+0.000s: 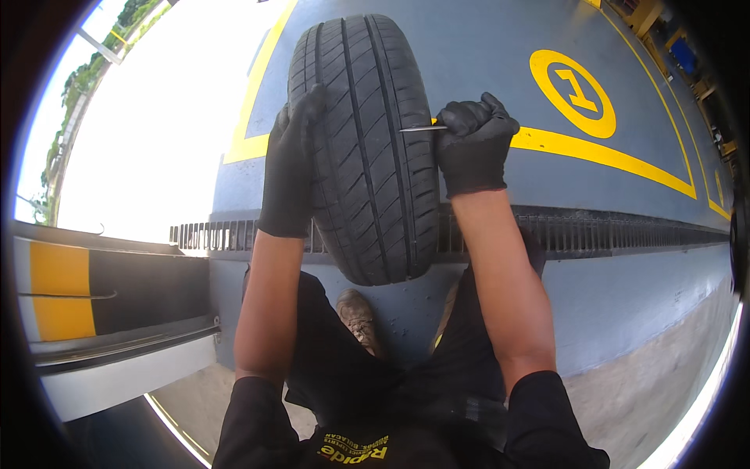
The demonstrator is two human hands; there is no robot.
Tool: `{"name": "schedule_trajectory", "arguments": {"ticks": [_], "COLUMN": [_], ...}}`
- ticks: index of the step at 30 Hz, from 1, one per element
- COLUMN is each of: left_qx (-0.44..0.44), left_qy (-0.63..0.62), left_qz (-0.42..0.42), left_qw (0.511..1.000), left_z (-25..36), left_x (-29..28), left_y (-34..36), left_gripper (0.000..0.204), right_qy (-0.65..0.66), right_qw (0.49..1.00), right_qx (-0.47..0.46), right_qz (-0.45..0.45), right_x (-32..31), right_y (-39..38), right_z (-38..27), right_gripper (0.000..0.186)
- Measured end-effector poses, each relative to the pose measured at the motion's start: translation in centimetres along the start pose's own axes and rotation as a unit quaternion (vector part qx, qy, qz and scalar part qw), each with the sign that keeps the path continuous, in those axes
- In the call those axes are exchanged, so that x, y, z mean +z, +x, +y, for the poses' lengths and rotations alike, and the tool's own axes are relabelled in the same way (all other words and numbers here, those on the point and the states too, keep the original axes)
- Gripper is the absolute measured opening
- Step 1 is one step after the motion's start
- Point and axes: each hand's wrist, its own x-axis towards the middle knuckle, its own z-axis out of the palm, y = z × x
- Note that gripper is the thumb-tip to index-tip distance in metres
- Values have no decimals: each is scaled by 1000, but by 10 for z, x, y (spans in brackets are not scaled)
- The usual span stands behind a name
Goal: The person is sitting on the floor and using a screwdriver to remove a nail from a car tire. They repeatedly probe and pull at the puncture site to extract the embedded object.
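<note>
A black car tire (363, 156) stands upright on its tread in front of me, between my legs. My left hand (289, 168), in a black glove, lies along the tire's left sidewall with its fingertips near the upper tread. On the other side, my gloved right hand (475, 144) is closed in a fist around a tool whose thin metal shaft (418, 128) points left. The shaft's tip is over the tread near its right shoulder; whether it touches the rubber I cannot tell. The tool's handle is hidden in my fist.
Behind my shoes (359, 320) and under the tire, a slotted drain grate (594, 234) crosses the grey-blue floor (469, 47). Yellow lines and a yellow circle (574, 94) mark the floor. A yellow-and-black striped barrier (62, 289) stands at the left. Cluttered shelving is at the far right.
</note>
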Motion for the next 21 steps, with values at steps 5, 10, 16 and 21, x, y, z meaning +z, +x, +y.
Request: {"name": "schedule_trajectory", "arguments": {"ticks": [5, 10, 16, 21], "left_qx": [-19, 18, 9, 55], "left_qy": [4, 3, -4, 61], "left_qz": [13, -11, 3, -10], "left_qw": [1000, 1000, 1000, 997], "left_z": [15, 11, 15, 3], "left_x": [10, 0, -1, -6], "left_y": [-19, -18, -19, -13], "left_gripper": [71, 69, 63, 65], "right_qy": [-48, 33, -30, -14], "right_qw": [998, 999, 997, 998], "right_qx": [-10, 4, -27, -23], "right_qz": [-28, -27, -62, -62], "right_x": [20, 12, 19, 12], "right_y": [-17, -5, -13, -4], "right_z": [12, -10, -25, -19], "right_gripper": [40, 43, 44, 44]}}
